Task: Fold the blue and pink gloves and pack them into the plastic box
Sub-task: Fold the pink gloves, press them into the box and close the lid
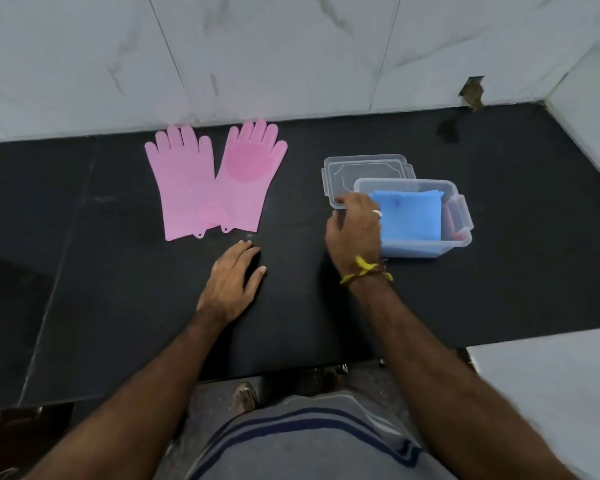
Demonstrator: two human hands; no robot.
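Two pink gloves (208,183) lie flat and unfolded side by side on the black counter (118,289), fingers toward the wall, cuffs overlapping. To their right stands the clear plastic box (461,216) with folded blue gloves (411,213) inside and something pink along its right wall. My right hand (355,230) rests over the box's left rim, fingers curled at the edge; whether it grips anything is hidden. My left hand (232,282) lies flat on the counter just below the pink gloves, holding nothing.
The box's clear lid (364,168) lies behind the box, partly under it. A marble-tiled wall (291,57) runs along the counter's back, with another wall at the right. The counter's front edge is near my body.
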